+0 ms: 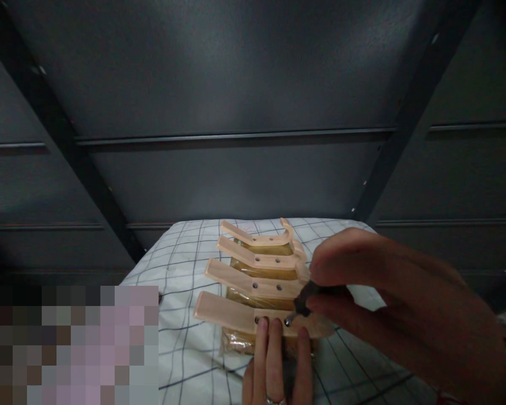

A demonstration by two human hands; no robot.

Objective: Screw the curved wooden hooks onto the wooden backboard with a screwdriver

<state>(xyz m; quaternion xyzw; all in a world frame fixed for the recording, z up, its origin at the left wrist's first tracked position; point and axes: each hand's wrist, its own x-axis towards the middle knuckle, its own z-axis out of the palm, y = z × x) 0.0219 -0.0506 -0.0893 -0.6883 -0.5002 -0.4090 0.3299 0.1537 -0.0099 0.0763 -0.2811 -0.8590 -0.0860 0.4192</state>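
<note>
Several pale wooden hooks lie in a row, each a bent strip with screws in its middle. The nearest hook [224, 313] lies in front of the others, on a clear-wrapped, tan-coloured package [236, 340]. My left hand [274, 360] reaches up from below, its stretched fingers resting on this hook's near edge, beside the screws. In my right hand [375, 298], thumb and fingers pinch a small screwdriver [304, 297] with a dark handle. Its tip is at the right-hand screw [287, 322] of the nearest hook. Farther back are the second hook [231, 273], third hook [238, 250] and farthest hook [240, 232].
A white cloth [185, 247] with dark grid lines covers the surface under the hooks. Dark panels [236, 180] with crossbars rise behind it. At lower left, a pixelated patch [80, 349] hides part of the view.
</note>
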